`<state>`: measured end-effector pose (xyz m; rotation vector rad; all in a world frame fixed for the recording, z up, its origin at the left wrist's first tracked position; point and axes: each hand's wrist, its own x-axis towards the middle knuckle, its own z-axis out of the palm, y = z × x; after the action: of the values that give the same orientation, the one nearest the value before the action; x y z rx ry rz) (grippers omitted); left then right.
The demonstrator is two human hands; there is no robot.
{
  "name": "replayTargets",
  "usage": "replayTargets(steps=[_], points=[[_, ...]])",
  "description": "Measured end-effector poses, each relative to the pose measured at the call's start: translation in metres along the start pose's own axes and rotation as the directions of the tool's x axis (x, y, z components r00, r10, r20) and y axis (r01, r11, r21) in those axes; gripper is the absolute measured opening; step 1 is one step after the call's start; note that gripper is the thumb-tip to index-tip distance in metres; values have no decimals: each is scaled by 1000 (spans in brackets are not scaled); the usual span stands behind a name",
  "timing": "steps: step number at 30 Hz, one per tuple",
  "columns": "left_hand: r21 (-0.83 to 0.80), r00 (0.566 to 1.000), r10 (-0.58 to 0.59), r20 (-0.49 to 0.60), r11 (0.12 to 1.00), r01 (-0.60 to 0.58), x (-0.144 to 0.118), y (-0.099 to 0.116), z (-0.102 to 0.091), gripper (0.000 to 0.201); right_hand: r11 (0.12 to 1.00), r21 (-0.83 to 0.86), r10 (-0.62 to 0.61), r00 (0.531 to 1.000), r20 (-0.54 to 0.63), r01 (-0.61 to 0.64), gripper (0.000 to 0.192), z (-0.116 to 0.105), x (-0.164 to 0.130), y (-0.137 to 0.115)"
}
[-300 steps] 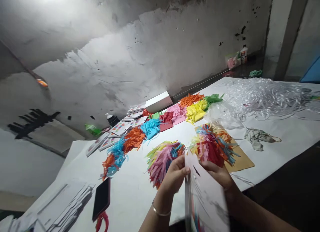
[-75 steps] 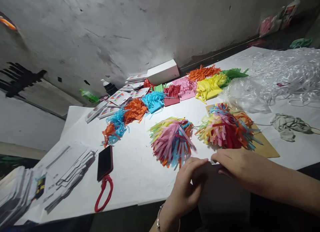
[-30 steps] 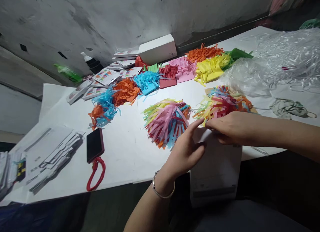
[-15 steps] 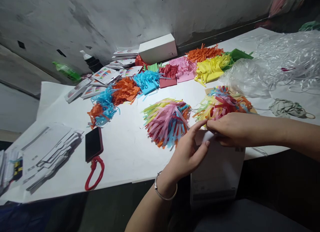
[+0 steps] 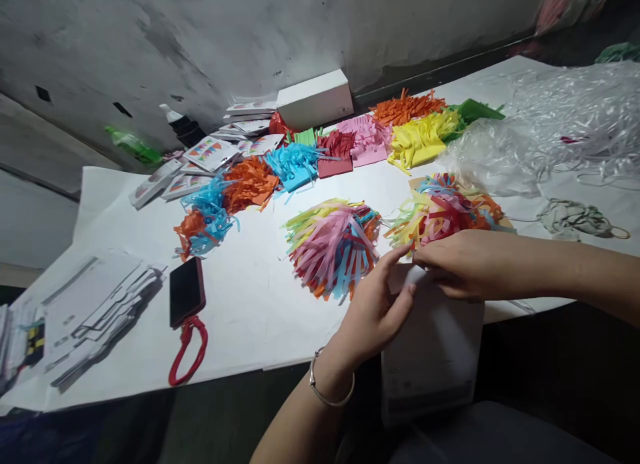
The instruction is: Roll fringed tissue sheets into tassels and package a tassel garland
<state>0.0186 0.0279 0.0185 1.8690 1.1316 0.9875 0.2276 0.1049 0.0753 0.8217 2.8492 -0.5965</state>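
A flat white cardboard box (image 5: pixel 433 357) with faint printing stands upright at the table's near edge. My left hand (image 5: pixel 377 307), with a silver bangle at its wrist, grips the box's upper left corner between thumb and fingers. On the top edge, the curled fingers of my right hand (image 5: pixel 457 264) press beside a small white flap (image 5: pixel 414 275). The right fingertips are partly hidden. Just beyond my hands lie a fanned multicoloured paper tassel bundle (image 5: pixel 333 247) and a second mixed tassel bundle (image 5: pixel 445 211).
Fringed tissue-paper bundles, including a yellow one (image 5: pixel 423 141), line the back beside a white box (image 5: pixel 315 99). Clear plastic bags (image 5: pixel 560 131) pile at the right. A phone (image 5: pixel 187 292) with a red strap and flattened white boxes (image 5: pixel 100 311) lie at the left.
My hands stay at the top of the box with almost the same grip. The box has tilted slightly, and the right hand sits a touch lower.
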Motion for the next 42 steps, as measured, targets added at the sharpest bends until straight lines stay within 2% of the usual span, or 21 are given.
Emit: replayTargets(steps=[5, 10, 13, 18, 26, 31, 37, 42], points=[[-4, 1000, -12, -21, 1000, 12, 0, -2, 0, 54, 999, -50, 13, 999, -34, -15, 17, 6, 0, 1], [-17, 1000, 22, 0, 1000, -22, 1, -3, -1, 58, 1000, -14, 10, 1000, -1, -10, 14, 4, -1, 4], [-31, 999, 34, 28, 999, -33, 2, -4, -3, 61, 1000, -8, -4, 1000, 21, 4, 20, -1, 0, 6], [-42, 999, 28, 38, 999, -26, 5, -6, -4, 58, 999, 3, 39, 997, 68, -39, 23, -7, 3, 3], [-39, 999, -33, 26, 999, 34, 4, -4, -4, 57, 997, -21, 75, 995, 71, -73, 16, -8, 7, -3], [-42, 1000, -5, 28, 999, 6, 4, -1, -3, 57, 997, -30, 71, 995, 65, -69, 20, -8, 7, -1], [-22, 999, -35, 34, 999, 36, 3, -1, -3, 61, 992, -86, 94, 992, 86, -87, 21, -10, 9, -7], [-30, 1000, 2, 30, 1000, -1, 3, 0, -2, 62, 992, -84, 100, 992, 73, -94, 21, -7, 10, -8]])
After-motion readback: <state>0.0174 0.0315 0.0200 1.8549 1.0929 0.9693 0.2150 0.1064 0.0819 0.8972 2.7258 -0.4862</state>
